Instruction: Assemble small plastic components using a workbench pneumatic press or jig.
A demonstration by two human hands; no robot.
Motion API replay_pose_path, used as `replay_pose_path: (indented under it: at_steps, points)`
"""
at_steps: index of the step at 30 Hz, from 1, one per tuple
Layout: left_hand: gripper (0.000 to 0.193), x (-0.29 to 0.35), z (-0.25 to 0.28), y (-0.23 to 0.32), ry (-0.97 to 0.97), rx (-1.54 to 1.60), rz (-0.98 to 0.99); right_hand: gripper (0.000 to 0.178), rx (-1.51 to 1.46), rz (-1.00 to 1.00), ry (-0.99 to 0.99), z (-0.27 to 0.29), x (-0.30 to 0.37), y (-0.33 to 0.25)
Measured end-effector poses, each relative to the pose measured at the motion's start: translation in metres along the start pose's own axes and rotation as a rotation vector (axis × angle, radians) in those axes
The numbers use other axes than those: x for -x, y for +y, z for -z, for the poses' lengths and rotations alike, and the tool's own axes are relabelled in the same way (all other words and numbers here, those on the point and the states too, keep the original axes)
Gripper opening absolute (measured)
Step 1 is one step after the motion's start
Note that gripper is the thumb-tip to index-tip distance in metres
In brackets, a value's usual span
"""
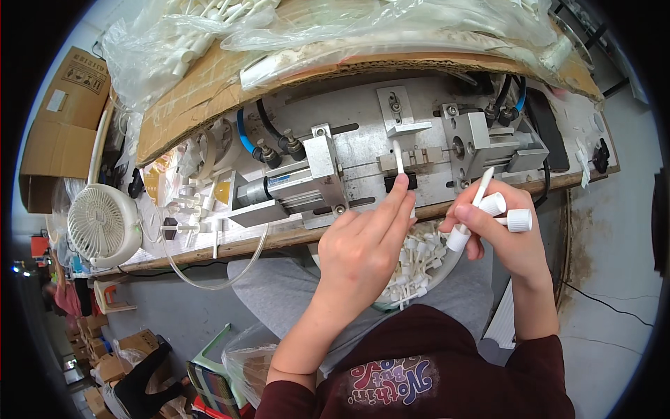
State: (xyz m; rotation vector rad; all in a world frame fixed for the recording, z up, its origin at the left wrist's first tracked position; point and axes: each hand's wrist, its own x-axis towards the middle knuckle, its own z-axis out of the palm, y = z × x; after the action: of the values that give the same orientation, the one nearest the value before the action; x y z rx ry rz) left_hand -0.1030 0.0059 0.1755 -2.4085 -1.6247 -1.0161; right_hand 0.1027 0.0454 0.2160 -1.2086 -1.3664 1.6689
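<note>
My left hand (366, 255) reaches to the middle of the bench fixture, its index and middle fingers close together. Their tips are on a white plastic stick (399, 155) that stands up at the small metal block (422, 158). My left thumb and the stick's lower end are hidden. My right hand (506, 234), off to the right, is closed around several white sticks with ribbed caps. One of these capped sticks (485, 183) points its tapered tip upward; two caps (519, 220) jut out beside the thumb.
Metal cylinder clamps (324, 174) (481, 143) flank the block, with blue and black hoses. A tub of white capped pieces (422, 262) rests at my lap. Left are a white fan (105, 225) and clear tubing (209, 285). Cardboard (188, 105) with plastic bags overhangs the bench.
</note>
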Motion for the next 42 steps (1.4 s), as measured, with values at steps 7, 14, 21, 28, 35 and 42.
replay_pose_path:
  at_steps: [7,14,21,28,35,42]
  points:
    - [0.028,-0.009,0.002,0.001,-0.043,-0.006,0.041,0.012,-0.052,0.030,0.069,-0.003,0.002,0.003]
    - [0.035,-0.005,0.015,0.010,-0.003,0.449,-0.027,0.013,-0.161,0.080,0.148,-0.016,-0.003,0.009]
    - [0.036,-0.001,0.024,0.016,0.068,0.442,0.065,0.016,-0.191,0.190,0.143,-0.017,-0.006,0.012]
    - [0.030,0.002,-0.005,0.004,0.014,0.015,0.046,0.027,-0.075,0.372,0.232,-0.020,0.005,0.012]
    - [0.030,-0.008,-0.003,0.005,-0.008,-0.025,0.071,0.022,0.229,0.740,0.232,-0.008,0.006,0.031]
    - [0.041,-0.010,0.014,0.014,-0.014,0.639,0.230,0.025,0.436,0.874,0.137,-0.014,0.003,0.038]
